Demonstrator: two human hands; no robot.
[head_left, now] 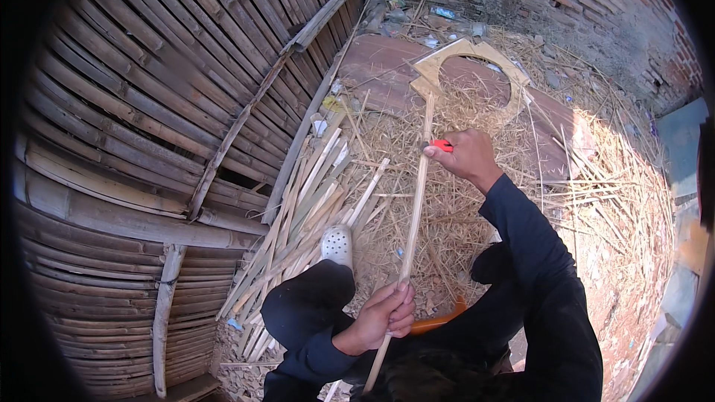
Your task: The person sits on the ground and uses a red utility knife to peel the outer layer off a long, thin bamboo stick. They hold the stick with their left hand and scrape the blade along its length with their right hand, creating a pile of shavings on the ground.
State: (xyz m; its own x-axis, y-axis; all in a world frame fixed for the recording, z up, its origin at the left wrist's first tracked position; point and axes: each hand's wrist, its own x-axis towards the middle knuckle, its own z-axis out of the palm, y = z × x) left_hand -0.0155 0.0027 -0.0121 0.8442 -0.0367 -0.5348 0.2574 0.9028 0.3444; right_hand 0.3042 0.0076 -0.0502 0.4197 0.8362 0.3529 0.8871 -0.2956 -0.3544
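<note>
Lengthwise forward, slightly rightward — pale strip (417,212), left hand (382,317) clenched around it, right hand (471,157) around red tool (443,145).

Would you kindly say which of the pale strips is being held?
The long strip in the left hand, with the red tool in the right hand against it; the other strips lie loose near the white shoe.
</note>
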